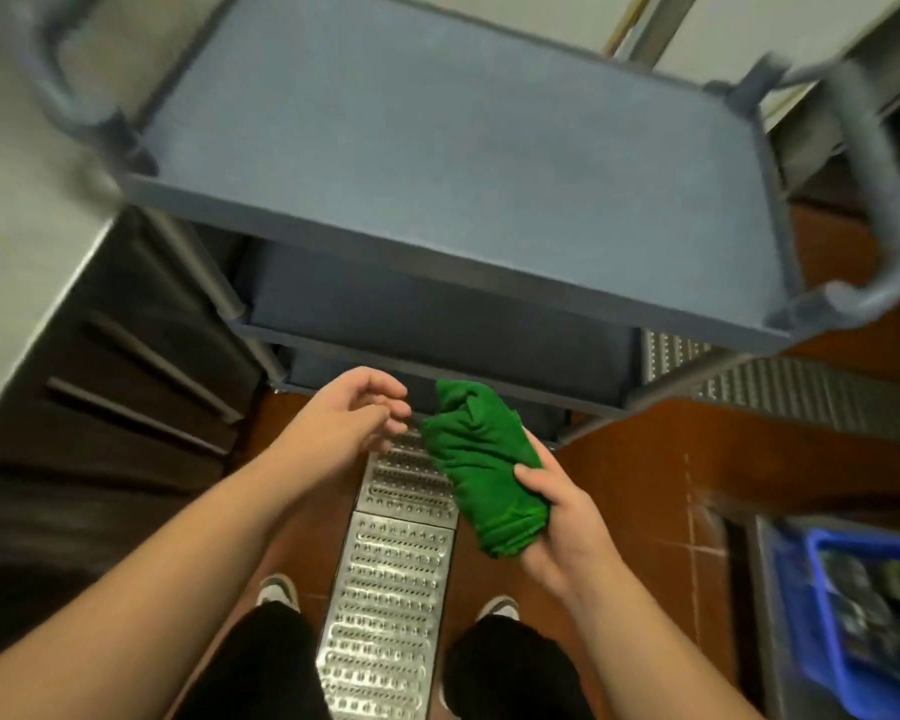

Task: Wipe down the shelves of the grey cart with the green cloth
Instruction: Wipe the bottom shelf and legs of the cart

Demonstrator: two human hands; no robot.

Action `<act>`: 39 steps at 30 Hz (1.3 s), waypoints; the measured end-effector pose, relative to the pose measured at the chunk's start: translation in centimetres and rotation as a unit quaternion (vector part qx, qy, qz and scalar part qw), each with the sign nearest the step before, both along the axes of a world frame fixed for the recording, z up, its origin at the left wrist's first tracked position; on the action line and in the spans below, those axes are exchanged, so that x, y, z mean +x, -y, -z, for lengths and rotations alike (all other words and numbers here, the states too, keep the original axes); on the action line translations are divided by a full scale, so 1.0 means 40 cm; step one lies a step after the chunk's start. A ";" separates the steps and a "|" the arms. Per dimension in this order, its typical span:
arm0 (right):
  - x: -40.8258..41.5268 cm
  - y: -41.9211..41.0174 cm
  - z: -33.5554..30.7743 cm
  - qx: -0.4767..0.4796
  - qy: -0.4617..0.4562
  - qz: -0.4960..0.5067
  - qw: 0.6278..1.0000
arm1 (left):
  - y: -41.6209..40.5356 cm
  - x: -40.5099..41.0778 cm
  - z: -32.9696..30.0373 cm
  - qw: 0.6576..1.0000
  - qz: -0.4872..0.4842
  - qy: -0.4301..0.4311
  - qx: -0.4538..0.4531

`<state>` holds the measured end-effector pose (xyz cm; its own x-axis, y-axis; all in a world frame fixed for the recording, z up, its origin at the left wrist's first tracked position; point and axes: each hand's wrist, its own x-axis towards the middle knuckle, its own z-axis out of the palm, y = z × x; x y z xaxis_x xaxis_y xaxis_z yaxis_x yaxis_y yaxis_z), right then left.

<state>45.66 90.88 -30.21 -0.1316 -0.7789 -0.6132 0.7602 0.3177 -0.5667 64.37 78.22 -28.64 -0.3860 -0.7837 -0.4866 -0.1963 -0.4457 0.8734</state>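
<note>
Both bare forearms reach forward from the lower corners and converge toward the centre. The left hand (pixel 349 418) hangs with its fingers loosely curled and parted, gripping nothing, palm turned toward the right. The right hand (pixel 557 517) is raised beside it, thumb and fingers wrapped round the bunched green cloth (pixel 481 459).

Floor is laid in red-brown tile (pixel 640 491). A perforated steel drain grate (pixel 385 589) is set down the middle, near to far. Stainless counter (pixel 17 241) at left, blue crate (pixel 874 610) near right.
</note>
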 end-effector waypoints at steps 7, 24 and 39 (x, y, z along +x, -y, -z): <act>-0.077 -0.090 -0.553 -0.114 -0.082 0.085 0.986 | -0.025 -0.032 -0.516 0.990 0.055 -0.090 -0.096; -0.214 -0.438 -0.735 -0.181 -0.110 0.497 0.842 | -0.163 -0.510 -0.779 0.923 0.307 -0.197 -0.121; -0.993 -0.727 -0.774 -0.108 -0.133 0.504 0.846 | -0.451 -1.356 -0.773 0.908 0.353 -0.204 -0.096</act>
<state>5.94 119.95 0.73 -0.9077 -0.2781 -0.3143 0.4187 -0.5494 -0.7230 10.13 96.25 2.26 -0.9428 -0.3256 -0.0709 -0.0165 -0.1668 0.9859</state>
